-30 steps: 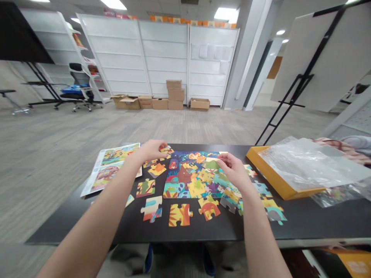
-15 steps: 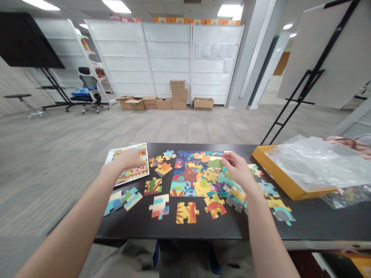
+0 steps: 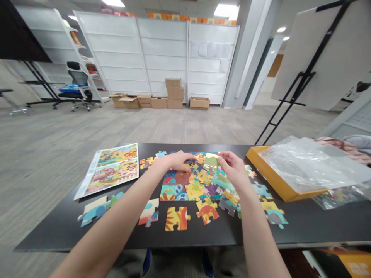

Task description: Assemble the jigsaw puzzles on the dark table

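A puzzle piece with green and cream colours is pinched in my right hand, over the right part of a colourful picture board. My left hand reaches over the upper left of that board, fingers apart, nothing visible between them. Loose pieces are heaped on the board. Near its front edge lie an orange and yellow piece and a red and yellow piece. A blue piece rests at the left, partly beside my left forearm.
A printed picture sheet lies at the left of the black table. On the right stand a yellow box and clear plastic wrapping. More pieces, such as a teal and grey one, lie beside my right forearm.
My left hand has moved right, from over the picture sheet to the board. The sheet is now uncovered. My right hand still holds its piece, and the camera view has shifted slightly.
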`<state>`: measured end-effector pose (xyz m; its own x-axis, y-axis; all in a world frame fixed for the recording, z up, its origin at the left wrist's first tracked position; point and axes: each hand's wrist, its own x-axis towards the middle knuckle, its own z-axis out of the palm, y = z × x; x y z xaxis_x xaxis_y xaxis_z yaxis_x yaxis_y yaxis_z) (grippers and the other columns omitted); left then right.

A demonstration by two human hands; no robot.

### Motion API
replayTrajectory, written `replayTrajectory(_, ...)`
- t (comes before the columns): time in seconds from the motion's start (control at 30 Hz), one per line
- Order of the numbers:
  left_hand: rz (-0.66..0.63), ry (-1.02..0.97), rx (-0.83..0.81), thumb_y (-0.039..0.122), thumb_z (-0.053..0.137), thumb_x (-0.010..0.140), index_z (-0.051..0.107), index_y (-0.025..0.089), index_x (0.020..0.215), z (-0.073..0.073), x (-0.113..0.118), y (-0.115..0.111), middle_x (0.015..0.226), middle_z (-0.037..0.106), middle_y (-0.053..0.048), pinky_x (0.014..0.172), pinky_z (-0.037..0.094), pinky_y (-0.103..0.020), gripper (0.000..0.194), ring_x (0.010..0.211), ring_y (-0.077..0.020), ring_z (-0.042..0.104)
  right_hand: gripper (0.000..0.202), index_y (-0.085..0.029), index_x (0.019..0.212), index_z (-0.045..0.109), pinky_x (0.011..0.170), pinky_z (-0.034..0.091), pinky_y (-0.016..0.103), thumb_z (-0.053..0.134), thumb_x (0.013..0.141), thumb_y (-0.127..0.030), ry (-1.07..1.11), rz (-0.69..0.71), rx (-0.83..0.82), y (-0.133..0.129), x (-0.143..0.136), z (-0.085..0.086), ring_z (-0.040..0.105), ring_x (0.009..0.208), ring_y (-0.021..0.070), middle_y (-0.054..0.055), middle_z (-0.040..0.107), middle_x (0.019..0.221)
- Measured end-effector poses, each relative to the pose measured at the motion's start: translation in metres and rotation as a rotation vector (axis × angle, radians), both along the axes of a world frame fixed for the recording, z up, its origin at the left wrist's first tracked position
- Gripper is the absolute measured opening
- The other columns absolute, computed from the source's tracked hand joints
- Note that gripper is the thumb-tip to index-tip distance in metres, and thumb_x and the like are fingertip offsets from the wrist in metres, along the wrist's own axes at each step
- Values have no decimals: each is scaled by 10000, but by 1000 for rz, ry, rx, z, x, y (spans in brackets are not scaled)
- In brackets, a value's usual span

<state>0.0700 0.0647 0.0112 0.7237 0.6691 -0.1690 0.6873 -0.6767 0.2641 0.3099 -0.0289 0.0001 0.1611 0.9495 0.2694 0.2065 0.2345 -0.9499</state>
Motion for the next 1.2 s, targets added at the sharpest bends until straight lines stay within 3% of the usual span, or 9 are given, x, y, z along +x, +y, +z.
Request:
replayTrajectory(0.1,-61,-74,-72,361,724,786,567,242,1420,0,4,4,1343,674,-64,935,481,-305,665,1153,-266,643,317,-187,930,652,590,453,279,681,802,-476,-16,29,6,-1,-4,1,606,652,161,60,713,805)
replayTrajectory(0.23,1,-189,-123,383,764,754,605,199,1363,6,1,3,1386,637,-102,1012,466,-345,656,1216,-284,608,282,-187,935,646,589,463,285,650,820,-445,-77,43,-5,-1,-7,0,615,657,169,61,713,809)
replayTrajectory(0.43,-40,-664,-414,396,752,807,557,229,1387,19,6,-24,1408,602,-127,967,523,-374,634,1212,-249,623,251,-193,938,636,580,468,287,623,830,-419,-154,28,-18,-1,-13,-2,629,652,178,48,711,786)
replayTrajectory(0.53,-77,-700,-247,334,861,688,586,227,1359,22,18,-46,1313,646,-123,959,523,-396,733,1145,-255,638,240,-197,929,622,598,468,289,611,844,-421,-157,75,13,0,-17,-5,638,660,179,43,708,776)
replayTrajectory(0.63,-115,-614,15,237,806,739,633,219,1303,24,25,-64,1242,665,-109,1003,492,-398,590,1156,-255,619,228,-200,922,614,586,447,286,600,854,-418,-161,137,20,0,-20,-10,630,647,176,34,697,755)
replayTrajectory(0.73,-124,-518,113,219,733,789,606,214,1344,21,18,-67,1220,679,-105,974,504,-369,569,1117,-244,642,222,-204,936,602,578,432,289,595,858,-412,-179,181,-6,-1,-22,-13,620,631,177,23,694,731)
replayTrajectory(0.93,167,-422,151,467,694,800,621,179,1321,7,-45,-12,1323,678,-114,1043,468,-383,599,1186,-276,632,224,-205,955,607,650,483,317,593,841,-398,-196,135,-43,-2,-22,-13,655,733,196,46,704,829)
replayTrajectory(1.03,314,-341,61,573,681,738,699,164,1190,-2,-79,23,1204,731,-112,972,505,-370,610,1106,-290,665,217,-206,942,610,642,487,321,591,836,-394,-201,111,-56,-1,-19,-12,648,719,195,46,698,821)
replayTrajectory(1.2,337,-304,-9,651,710,657,756,192,1075,-18,-92,47,1127,760,-82,937,511,-341,622,1039,-276,679,194,-205,909,625,669,503,328,589,850,-387,-230,108,-26,-1,-19,-13,663,756,197,57,710,865)
